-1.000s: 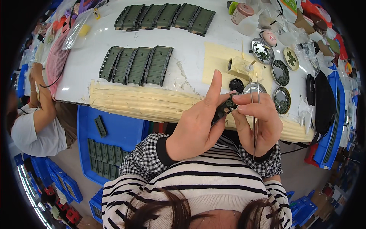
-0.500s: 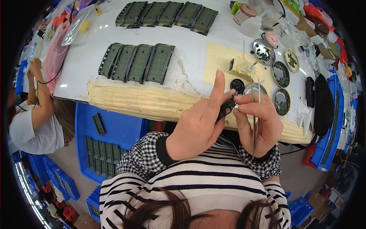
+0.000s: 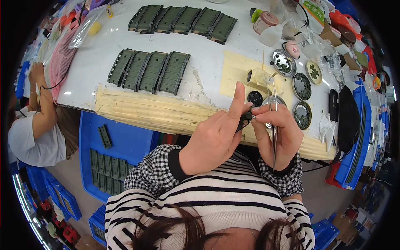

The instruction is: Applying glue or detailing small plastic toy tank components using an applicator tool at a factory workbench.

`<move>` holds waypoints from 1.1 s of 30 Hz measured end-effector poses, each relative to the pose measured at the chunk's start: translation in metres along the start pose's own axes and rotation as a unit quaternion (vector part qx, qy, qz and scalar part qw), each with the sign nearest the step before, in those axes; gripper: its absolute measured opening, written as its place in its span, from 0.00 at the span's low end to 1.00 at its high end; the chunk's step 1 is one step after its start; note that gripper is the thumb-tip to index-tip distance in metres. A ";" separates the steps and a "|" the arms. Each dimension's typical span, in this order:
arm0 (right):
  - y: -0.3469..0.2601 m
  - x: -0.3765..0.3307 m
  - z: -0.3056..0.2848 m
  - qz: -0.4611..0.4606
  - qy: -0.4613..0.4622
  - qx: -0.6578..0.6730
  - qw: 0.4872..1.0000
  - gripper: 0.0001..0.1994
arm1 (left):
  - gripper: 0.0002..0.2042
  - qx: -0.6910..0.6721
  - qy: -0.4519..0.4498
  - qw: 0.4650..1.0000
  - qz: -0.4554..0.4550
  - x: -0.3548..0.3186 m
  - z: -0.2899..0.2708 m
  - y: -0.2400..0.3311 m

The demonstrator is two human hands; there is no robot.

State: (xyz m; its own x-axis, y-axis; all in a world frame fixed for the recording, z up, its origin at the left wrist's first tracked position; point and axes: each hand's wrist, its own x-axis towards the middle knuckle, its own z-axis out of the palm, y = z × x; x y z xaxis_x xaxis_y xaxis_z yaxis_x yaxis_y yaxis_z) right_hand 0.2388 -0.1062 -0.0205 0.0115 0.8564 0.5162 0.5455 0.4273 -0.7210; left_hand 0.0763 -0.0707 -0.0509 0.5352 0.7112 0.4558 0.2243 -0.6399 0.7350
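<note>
My left hand grips a small dark part with rounded features, its index finger stretched up past it. Much of the part is covered by the fingers. My right hand holds metal tweezers across the palm, their tips pointing away from me. The thumb and index finger of that hand pinch together at the part's right side; whatever is between them is too small to make out. Just beyond the hands stand a round black dish and a metal dish.
Two rows of dark green ribbed panels lie on the white table. Dishes of small dark green pieces stand at right, near a yellowish block. A blue bin with green parts sits below left. At far left works another person.
The whole view has shifted a little. Both hands keep nearly the same pose on the dark part, and the tweezers stay in my right hand.
</note>
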 end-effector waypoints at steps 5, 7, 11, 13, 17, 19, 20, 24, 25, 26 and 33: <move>0.002 -0.006 -0.011 0.012 0.043 0.129 0.991 0.15 | 0.42 -0.121 0.019 0.992 -0.033 0.000 0.003 -0.005; 0.002 -0.010 -0.017 0.006 0.102 0.200 0.974 0.15 | 0.39 -0.192 0.020 0.980 -0.046 0.001 0.002 -0.008; -0.003 -0.011 -0.022 0.035 0.174 0.178 0.968 0.19 | 0.31 -0.317 0.000 0.947 -0.047 0.003 -0.003 -0.015; -0.006 -0.011 -0.021 0.047 0.191 0.160 0.967 0.21 | 0.27 -0.362 -0.013 0.931 -0.057 0.004 -0.005 -0.016; -0.008 -0.014 -0.022 0.050 0.203 0.160 0.965 0.22 | 0.26 -0.391 -0.008 0.918 -0.073 0.003 -0.002 -0.019; -0.009 -0.016 -0.024 0.049 0.205 0.154 0.965 0.22 | 0.26 -0.398 -0.010 0.915 -0.068 0.003 -0.002 -0.019; -0.009 -0.017 -0.024 0.049 0.206 0.151 0.966 0.22 | 0.26 -0.402 -0.017 0.913 -0.068 0.003 -0.002 -0.019; -0.010 -0.021 -0.027 0.051 0.200 0.147 0.967 0.23 | 0.27 -0.416 -0.027 0.907 -0.058 0.002 0.000 -0.022; -0.010 -0.021 -0.027 0.050 0.199 0.146 0.968 0.23 | 0.27 -0.413 -0.031 0.909 -0.053 0.003 0.000 -0.022; -0.010 -0.022 -0.026 0.049 0.198 0.145 0.968 0.23 | 0.27 -0.410 -0.036 0.910 -0.049 0.003 -0.001 -0.022; -0.009 -0.024 -0.028 0.043 0.191 0.156 0.968 0.23 | 0.29 -0.418 -0.043 0.906 -0.060 0.004 -0.002 -0.019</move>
State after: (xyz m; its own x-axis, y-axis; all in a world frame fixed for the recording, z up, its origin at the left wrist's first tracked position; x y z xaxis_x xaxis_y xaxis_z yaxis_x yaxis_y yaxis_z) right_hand 0.2575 -0.1386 -0.0136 0.3881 0.7481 0.5382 0.2496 0.4769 -0.8428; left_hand 0.0723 -0.0551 -0.0625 0.6180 0.7124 0.3326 -0.3897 -0.0898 0.9166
